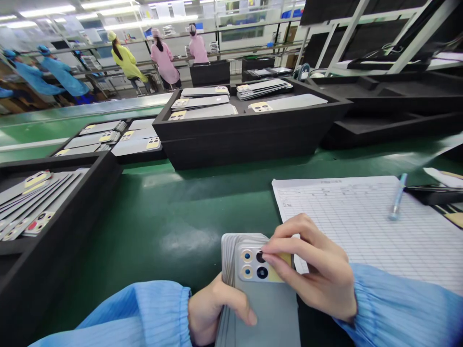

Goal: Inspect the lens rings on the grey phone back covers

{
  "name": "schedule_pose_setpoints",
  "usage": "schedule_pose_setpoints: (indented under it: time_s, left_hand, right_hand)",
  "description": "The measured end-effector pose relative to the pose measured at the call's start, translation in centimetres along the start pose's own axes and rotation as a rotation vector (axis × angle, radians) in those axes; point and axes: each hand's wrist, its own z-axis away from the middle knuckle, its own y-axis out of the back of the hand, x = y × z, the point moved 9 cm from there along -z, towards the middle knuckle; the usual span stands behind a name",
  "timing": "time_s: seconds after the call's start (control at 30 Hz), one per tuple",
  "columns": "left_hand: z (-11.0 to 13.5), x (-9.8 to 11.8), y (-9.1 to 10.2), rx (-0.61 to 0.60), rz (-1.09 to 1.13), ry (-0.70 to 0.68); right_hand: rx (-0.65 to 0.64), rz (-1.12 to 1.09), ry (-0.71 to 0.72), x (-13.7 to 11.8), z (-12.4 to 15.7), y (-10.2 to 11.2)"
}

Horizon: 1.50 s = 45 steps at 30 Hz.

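At the bottom centre of the frame, the left hand [213, 313] clasped a stack of phone back covers [260, 299] above the green surface [173, 212]. The right hand [318, 270] pinched the yellow film [280, 267] by the top cover's camera panel. Peeling slowly from the corner, stack gripped firmly, would likely work best.

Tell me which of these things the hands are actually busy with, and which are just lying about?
In hand:
- left hand gripping a stack of grey phone back covers
- right hand fingering the yellow film on the top cover's camera panel

Lying about:
- paper form
- blue pen
- black trays of covers
- green bench
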Motion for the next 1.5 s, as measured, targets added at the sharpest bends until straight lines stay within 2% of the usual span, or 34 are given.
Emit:
schedule_pose_setpoints:
  time_s: [0.1, 0.33, 1.1, 1.27, 1.4, 1.5]
  left_hand:
    - [0.1, 0.0, 0.0, -0.014, 0.021, 0.002]
    - [0.0, 0.2, 0.0, -0.035, 0.127, 0.005]
    - [0.0, 0.1, 0.0, -0.044, 0.122, -0.006]
    - [0.0, -0.1, 0.1, -0.059, 0.067, 0.01]
    - [0.0, -0.1, 0.2, -0.048, 0.062, 0.007]
    - [0.0, -0.1, 0.4, -0.032, 0.047, 0.007]
  right_hand:
    - [0.023, 0.031, 0.043, -0.3, 0.2, 0.2]
    - [-0.035, 0.042, 0.21, -1.3, 1.3, -0.4]
    - [-0.083, -0.023, 0.215, -1.2, 1.7, -0.8]
    - [-0.117, -0.013, 0.169, -0.3, 1.3, -1.0]
    - [-0.159, -0.096, 0.054, 0.9, 0.6, -1.0]
    - [-0.156, -0.071, -0.004, 1.4, 0.3, -0.8]
